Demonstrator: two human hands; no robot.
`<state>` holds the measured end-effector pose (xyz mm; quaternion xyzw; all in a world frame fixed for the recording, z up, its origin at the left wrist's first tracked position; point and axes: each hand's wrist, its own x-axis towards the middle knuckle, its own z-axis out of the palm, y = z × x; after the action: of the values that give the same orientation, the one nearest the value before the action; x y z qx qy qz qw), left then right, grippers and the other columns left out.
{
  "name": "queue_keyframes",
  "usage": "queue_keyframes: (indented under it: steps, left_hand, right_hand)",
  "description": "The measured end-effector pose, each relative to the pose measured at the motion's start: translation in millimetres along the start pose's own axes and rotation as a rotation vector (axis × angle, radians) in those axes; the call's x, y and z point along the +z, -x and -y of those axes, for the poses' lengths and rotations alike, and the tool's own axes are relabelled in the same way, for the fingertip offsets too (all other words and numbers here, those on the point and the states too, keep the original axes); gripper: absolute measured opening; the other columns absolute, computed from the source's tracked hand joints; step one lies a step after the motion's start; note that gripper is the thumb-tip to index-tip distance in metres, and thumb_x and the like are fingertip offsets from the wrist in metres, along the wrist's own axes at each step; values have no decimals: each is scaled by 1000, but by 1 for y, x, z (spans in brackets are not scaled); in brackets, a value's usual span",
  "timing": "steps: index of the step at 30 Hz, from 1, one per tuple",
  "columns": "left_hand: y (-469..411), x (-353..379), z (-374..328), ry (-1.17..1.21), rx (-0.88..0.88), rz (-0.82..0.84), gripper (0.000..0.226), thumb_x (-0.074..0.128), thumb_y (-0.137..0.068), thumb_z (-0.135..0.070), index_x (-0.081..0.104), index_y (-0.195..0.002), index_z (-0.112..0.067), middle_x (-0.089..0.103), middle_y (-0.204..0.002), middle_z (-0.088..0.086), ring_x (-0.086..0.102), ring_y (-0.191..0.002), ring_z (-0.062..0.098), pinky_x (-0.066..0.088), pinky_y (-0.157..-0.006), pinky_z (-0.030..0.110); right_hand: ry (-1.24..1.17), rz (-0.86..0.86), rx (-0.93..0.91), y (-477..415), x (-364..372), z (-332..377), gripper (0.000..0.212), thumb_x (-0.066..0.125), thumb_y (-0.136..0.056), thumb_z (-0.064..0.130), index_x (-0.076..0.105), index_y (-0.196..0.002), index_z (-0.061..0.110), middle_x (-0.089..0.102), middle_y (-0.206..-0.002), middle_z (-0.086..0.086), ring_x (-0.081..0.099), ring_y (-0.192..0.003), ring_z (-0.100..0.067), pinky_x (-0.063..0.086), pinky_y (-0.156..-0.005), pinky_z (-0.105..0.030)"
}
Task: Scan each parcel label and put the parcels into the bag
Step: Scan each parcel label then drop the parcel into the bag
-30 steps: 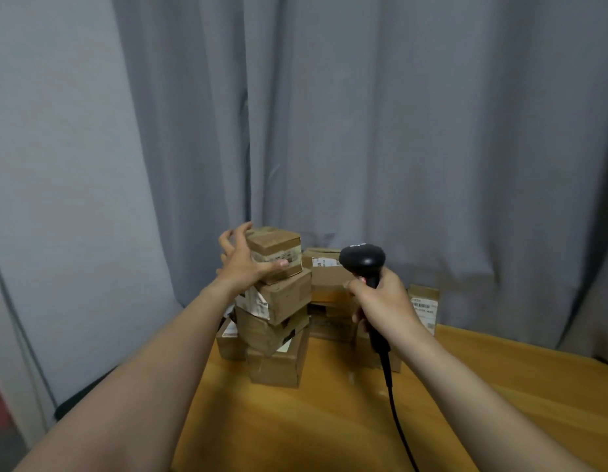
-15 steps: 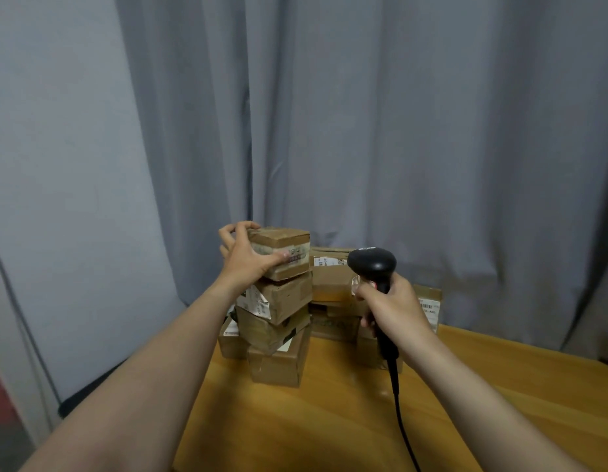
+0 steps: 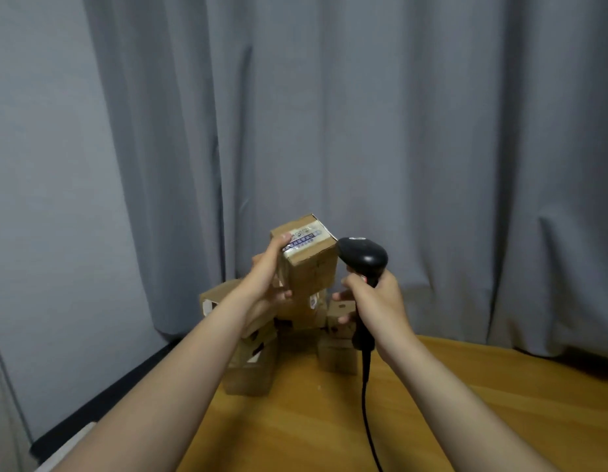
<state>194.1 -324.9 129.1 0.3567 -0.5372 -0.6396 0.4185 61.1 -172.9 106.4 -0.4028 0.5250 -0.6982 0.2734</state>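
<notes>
Progress: We judge the task to be at an early step. One parcel is raised for scanning, and we see no bag and no bagged parcel.
Remaining: The stack of small brown cardboard parcels [image 3: 338, 356] stands on the wooden table [image 3: 449, 413]. We judge that every box in the stack still needs scanning and bagging.
Held parcel: The small brown cardboard box [image 3: 311, 270] is directly above the stack, clear of it and tilted.
Label: A white printed label with a dark band [image 3: 304, 240] crosses the box's top face. We cannot read the print.
Left hand: The left hand [image 3: 267, 277] grips the box above the stack, thumb on the top edge.
Right hand: The right hand [image 3: 377, 301] is closed round the handle of the black handheld barcode scanner [image 3: 362, 255], above the stack's right side.
Cable: The black cable [image 3: 365, 403] runs down over the table, right of the stack.
</notes>
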Motion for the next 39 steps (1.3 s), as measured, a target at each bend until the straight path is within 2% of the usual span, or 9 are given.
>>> queue_keyframes:
  steps: [4, 9, 14, 20, 24, 27, 30, 34, 39]
  left_hand:
    - [54, 23, 8, 93, -90, 179, 69, 68, -79, -75, 65, -130, -28, 61, -136, 11, 75, -102, 37, 54, -91, 43]
    - [117, 50, 23, 9, -203, 245, 79, 46, -84, -86, 48, -141, -30, 61, -132, 15, 74, -96, 48, 59, -69, 40]
    - [165, 67, 47, -161, -150, 176, 84, 29, -78, -92, 46, -136, -34, 80, -97, 10, 77, -94, 38, 50, -59, 31]
    - [202, 71, 79, -317, 5, 64, 100, 35, -69, -93, 34, -144, -26, 71, -106, -1, 78, -86, 29, 42, -57, 29]
    - [225, 75, 114, -361, 29, -10, 77, 37, -89, -80, 25, -142, -25, 61, -119, 0, 69, -95, 24, 45, -67, 33]
    - [246, 73, 137, -308, 57, 1, 62, 44, -97, -66, 22, -143, -31, 64, -110, -11, 71, -99, 22, 49, -69, 34]
    - [267, 69, 156, -294, 105, 5, 53, 50, -101, -50, 26, -143, -29, 66, -112, -6, 69, -94, 15, 52, -57, 19]
    - [291, 58, 177, -335, 102, 41, 82, 71, -79, -57, 28, -145, -36, 55, -142, 0, 59, -122, 16, 55, -79, 21]
    - [311, 43, 199, -348, 92, 21, 100, 86, -80, -12, 22, -154, -33, 47, -135, -10, 54, -123, 9, 53, -86, 18]
  right_hand:
    - [3, -59, -30, 22, -23, 16, 10, 66, -100, 19, 61, -108, 22, 78, -79, -6, 73, -68, -36, 62, -71, -49]
    - [24, -85, -66, 57, -53, 30, 10, 65, -102, 24, 63, -110, 19, 77, -74, -9, 63, -53, -26, 56, -57, -37]
    - [89, -95, -58, 88, -80, 28, 9, 64, -102, 22, 66, -106, 14, 73, -71, -12, 58, -49, -16, 49, -49, -31]
    - [64, -85, -9, 128, -98, 12, 9, 65, -101, 17, 64, -109, 13, 73, -70, -8, 62, -52, -14, 47, -46, -28]
    - [14, -122, 39, 151, -106, -7, 13, 65, -99, 16, 63, -111, 11, 71, -61, -1, 61, -66, -33, 47, -53, -37]
    - [10, -119, 74, 172, -111, -24, 14, 66, -98, 19, 63, -111, 13, 74, -66, -5, 63, -68, -33, 48, -56, -37]
    - [23, -114, 113, 195, -118, -33, 14, 66, -99, 18, 64, -112, 14, 76, -75, -8, 66, -65, -25, 49, -53, -32]
    - [3, -133, 171, 222, -125, -44, 14, 67, -98, 14, 64, -112, 12, 74, -99, -16, 68, -58, -11, 47, -46, -26]
    - [22, -98, 201, 243, -125, -58, 15, 67, -99, 17, 67, -113, 11, 72, -107, -23, 66, -53, -9, 45, -44, -24]
